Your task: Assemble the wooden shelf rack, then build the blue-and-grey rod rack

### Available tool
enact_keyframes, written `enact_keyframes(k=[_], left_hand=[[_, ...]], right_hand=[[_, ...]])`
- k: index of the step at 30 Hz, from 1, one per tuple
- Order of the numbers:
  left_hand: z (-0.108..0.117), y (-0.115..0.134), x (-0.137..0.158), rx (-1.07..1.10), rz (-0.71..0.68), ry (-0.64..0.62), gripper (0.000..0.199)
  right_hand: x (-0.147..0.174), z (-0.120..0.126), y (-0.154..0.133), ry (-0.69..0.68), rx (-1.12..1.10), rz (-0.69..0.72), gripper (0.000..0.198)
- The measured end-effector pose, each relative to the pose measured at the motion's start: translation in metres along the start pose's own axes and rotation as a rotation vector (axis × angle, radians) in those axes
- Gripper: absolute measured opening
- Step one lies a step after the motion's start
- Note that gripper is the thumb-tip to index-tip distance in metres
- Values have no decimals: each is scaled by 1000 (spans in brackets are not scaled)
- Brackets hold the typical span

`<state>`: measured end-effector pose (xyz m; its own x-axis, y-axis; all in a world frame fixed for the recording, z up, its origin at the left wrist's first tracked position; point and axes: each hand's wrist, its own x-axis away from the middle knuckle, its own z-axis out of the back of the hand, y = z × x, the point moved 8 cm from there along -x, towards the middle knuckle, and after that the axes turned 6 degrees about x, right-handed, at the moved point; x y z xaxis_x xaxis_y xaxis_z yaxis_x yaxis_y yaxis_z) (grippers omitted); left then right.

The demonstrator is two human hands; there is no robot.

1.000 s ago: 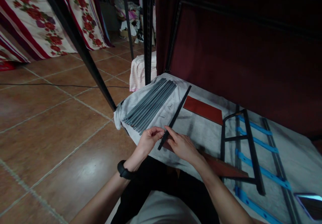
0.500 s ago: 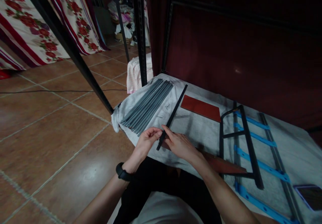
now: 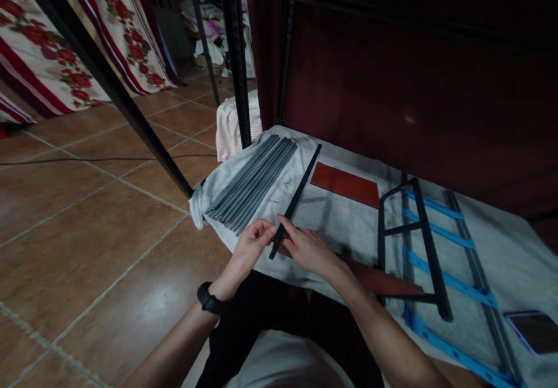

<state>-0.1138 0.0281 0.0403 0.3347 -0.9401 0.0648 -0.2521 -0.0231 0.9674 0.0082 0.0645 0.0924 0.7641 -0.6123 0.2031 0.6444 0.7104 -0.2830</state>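
One black bar [image 3: 299, 197] has its near end between the closed fingers of the right hand [image 3: 307, 248]; the left hand [image 3: 250, 242] pinches beside it, contents unclear. Left of the bar lie grey rods [image 3: 253, 184]; right, a red panel [image 3: 345, 184], then a black frame [image 3: 429, 248] overlapping blue strips [image 3: 462, 287].

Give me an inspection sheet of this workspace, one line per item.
Surface: wrinkled gray cloth.
Job's things: black bar at the hands; gray rods side by side; red panel; black frame partly over blue strips.
Clutter: phone near the picture's right edge.
Hands: left hand, fingertips pinched beside the bar; right hand holds it, index finger across.
Cables: dark cable across the floor.
Surroundings: tiled floor, flowered curtain.
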Motion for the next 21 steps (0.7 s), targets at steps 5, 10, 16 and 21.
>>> enact_keyframes(k=[5,10,16,21], left_hand=[[0,2,-1,-52,-43,-12,30],[0,3,-1,-64,-81,-72,25],[-1,4,-1,-146,-47,-79,30],[-1,11,3,-212,-158,-48,24]], right_hand=[[6,6,2,58,-7,-114,63],[18,5,10,132,3,-303,37],[16,3,-1,132,15,-130,21],[12,5,0,130,-25,-92,19]])
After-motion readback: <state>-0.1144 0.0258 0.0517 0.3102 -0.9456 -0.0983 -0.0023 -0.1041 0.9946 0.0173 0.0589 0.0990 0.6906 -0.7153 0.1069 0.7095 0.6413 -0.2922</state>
